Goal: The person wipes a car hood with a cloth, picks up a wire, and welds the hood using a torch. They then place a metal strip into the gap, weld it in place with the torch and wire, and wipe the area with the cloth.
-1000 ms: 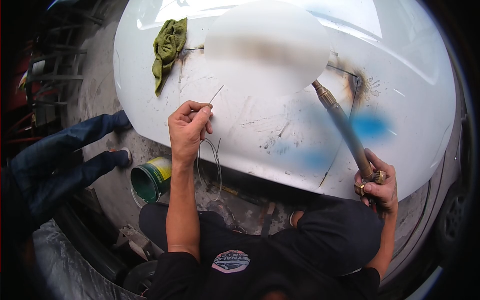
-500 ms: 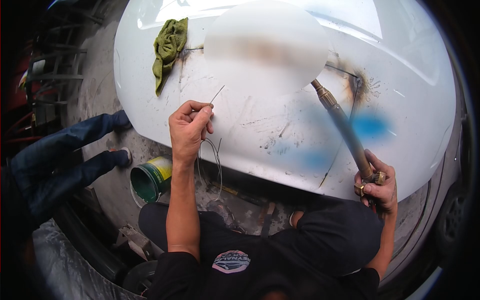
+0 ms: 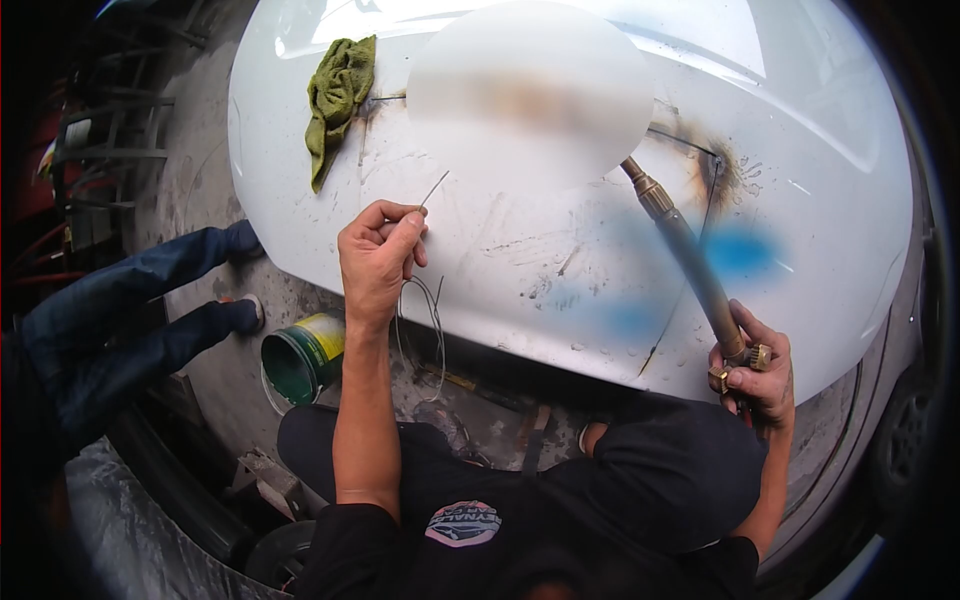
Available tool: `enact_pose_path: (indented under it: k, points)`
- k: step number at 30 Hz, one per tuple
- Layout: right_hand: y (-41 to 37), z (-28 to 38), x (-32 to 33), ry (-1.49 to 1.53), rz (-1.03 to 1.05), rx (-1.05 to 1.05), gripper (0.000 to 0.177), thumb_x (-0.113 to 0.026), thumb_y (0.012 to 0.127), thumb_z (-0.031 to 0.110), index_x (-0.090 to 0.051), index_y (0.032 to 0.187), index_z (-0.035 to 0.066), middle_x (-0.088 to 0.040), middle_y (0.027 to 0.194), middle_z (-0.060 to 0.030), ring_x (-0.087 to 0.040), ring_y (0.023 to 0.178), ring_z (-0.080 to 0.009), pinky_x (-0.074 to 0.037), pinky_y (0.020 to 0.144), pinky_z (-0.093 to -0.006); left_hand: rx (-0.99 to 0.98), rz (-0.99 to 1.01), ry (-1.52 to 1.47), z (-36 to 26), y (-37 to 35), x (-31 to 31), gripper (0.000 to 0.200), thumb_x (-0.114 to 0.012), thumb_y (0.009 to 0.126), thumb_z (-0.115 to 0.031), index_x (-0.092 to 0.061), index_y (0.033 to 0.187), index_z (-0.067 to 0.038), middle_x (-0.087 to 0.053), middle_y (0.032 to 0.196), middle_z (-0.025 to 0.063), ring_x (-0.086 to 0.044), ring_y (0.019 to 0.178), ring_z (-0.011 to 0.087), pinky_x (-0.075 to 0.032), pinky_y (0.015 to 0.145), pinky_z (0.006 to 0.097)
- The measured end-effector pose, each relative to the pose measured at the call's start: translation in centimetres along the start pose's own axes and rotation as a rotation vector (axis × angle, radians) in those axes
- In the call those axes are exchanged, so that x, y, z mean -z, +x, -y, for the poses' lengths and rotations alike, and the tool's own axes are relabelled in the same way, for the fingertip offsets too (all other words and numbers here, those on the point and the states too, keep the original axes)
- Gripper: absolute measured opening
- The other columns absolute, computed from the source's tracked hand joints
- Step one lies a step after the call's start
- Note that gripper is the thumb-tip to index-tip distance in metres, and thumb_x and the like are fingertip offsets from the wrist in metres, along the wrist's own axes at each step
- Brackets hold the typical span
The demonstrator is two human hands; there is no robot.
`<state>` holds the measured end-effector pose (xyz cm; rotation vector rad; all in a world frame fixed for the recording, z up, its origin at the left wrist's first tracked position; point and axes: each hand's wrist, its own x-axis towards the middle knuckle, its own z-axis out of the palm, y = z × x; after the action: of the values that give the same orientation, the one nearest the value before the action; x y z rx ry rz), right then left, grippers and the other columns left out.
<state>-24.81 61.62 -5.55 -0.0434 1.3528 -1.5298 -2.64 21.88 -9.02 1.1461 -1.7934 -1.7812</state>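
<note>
My left hand [image 3: 382, 255] pinches a thin wire [image 3: 434, 188] over the white panel [image 3: 480, 260]; its tip points up and away, and the rest hangs in loops below the hand. My right hand [image 3: 757, 368] is wrapped round the valve end of a brass torch [image 3: 690, 255], whose neck slants up and left across the panel. A blurred round patch hides the torch tip and the panel's upper middle. Scorch marks and a dark seam [image 3: 685, 141] show right of the patch, with blue smears nearer my right hand.
A green cloth [image 3: 338, 100] lies on the panel's left part. On the floor at left stands a green bucket [image 3: 300, 360], near the legs of another person [image 3: 150, 280]. Metal stands [image 3: 115, 155] are at the upper left, and a tire [image 3: 283, 555] is at the lower left.
</note>
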Motion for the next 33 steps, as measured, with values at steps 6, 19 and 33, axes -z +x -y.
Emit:
enact_pose_path:
  k: [6, 19, 33]
  points:
    - [0.01, -0.03, 0.02, -0.004, 0.011, 0.008, 0.08, -0.077, 0.074, 0.0, -0.047, 0.148, -0.001, -0.066, 0.082, -0.0186, -0.066, 0.059, -0.0193, -0.052, 0.038, -0.0254, 0.001, -0.004, -0.001, -0.14, -0.03, -0.09, 0.017, -0.069, 0.095, -0.012, -0.068, 0.097, 0.005, -0.071, 0.081, 0.0128, -0.056, 0.053, 0.0062, -0.033, 0.042, 0.0166]
    - [0.31, -0.75, 0.35, 0.068, 0.093, 0.091, 0.079, -0.08, 0.079, 0.018, -0.047, 0.148, -0.002, -0.067, 0.082, -0.0201, -0.066, 0.057, -0.0212, -0.052, 0.036, -0.0265, -0.001, 0.005, 0.002, -0.09, 0.02, 0.0, 0.017, -0.069, 0.094, -0.012, -0.067, 0.098, 0.005, -0.07, 0.08, 0.0123, -0.057, 0.053, 0.0061, -0.033, 0.042, 0.0165]
    - [0.1, -0.66, 0.25, 0.103, 0.042, 0.05, 0.075, -0.076, 0.083, 0.028, -0.048, 0.146, -0.003, -0.066, 0.082, -0.023, -0.064, 0.051, -0.0227, -0.05, 0.035, -0.0277, -0.003, 0.001, -0.008, -0.06, 0.04, -0.04, 0.018, -0.069, 0.094, -0.012, -0.067, 0.097, 0.005, -0.07, 0.079, 0.0121, -0.056, 0.053, 0.0065, -0.033, 0.042, 0.0167]
